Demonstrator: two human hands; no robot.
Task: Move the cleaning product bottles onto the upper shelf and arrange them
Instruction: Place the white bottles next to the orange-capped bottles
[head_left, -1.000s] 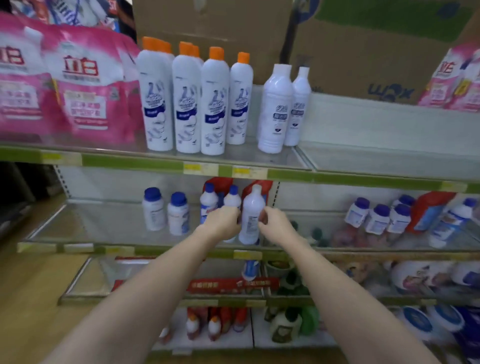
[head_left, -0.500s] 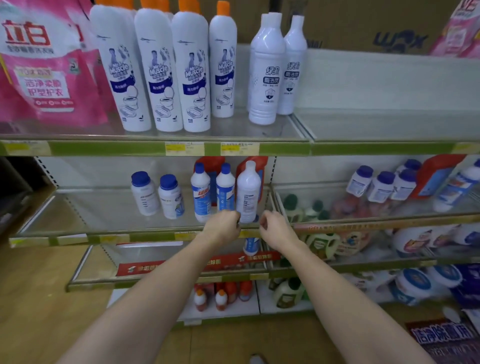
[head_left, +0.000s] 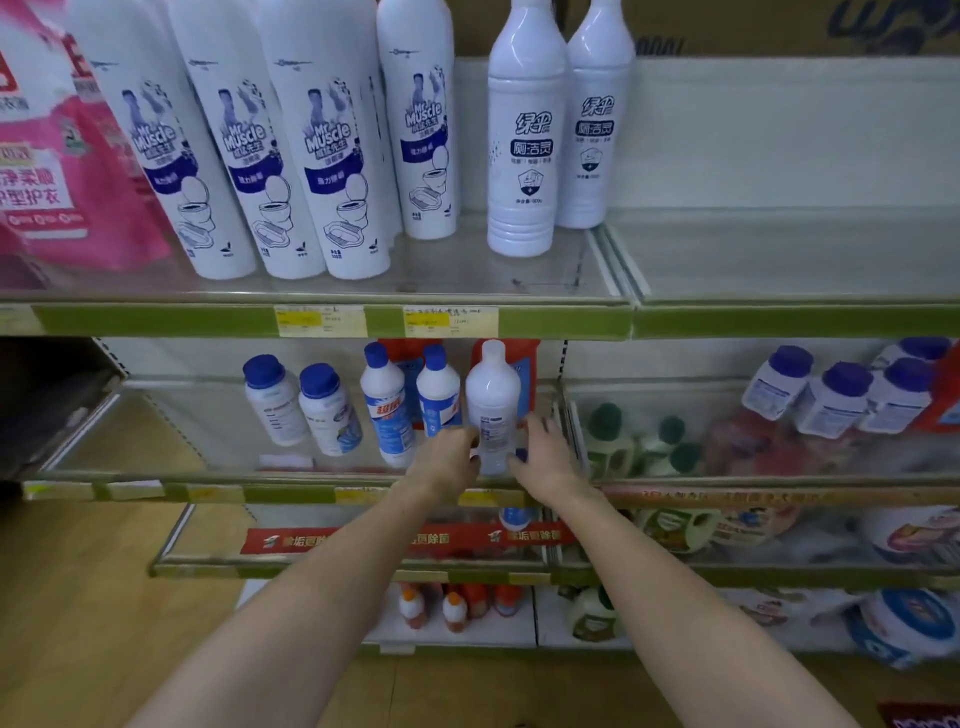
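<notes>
- Nearest the camera: two bare forearms reaching forward and up, converging on the middle shelf (head_left: 291, 492) with its clear front rail and green-and-yellow edge strip.
- Left hand (head_left: 445, 461) curled against the lower left side of a slim, all-white plastic bottle with a white cap (head_left: 492, 405); right hand (head_left: 545, 457) set against its lower right side, fingers (head_left: 535, 423) reaching upward along the body. Whether either grip is fully closed round the back: cannot tell.
- Bottle upright on the middle shelf, long axis vertical, directly between the two hands and touching both; neither hand plainly nearer.
- Just left of it: two blue-capped white bottles with blue labels (head_left: 387, 410); farther left, two squat blue-lidded white jars (head_left: 301, 408), well apart from the hands.
- Above and beyond: upper shelf (head_left: 566, 319) with green edge strip, holding tall white toilet-cleaner bottles (head_left: 322, 156) on the left and two matching white bottles with dark blue print (head_left: 527, 140) at centre.
- Judged target: bare shelf floor straight above the held bottle, beside its two look-alikes; lift likely needs to come out toward the body first, then rise clear of the shelf lip, kept vertical.
</notes>
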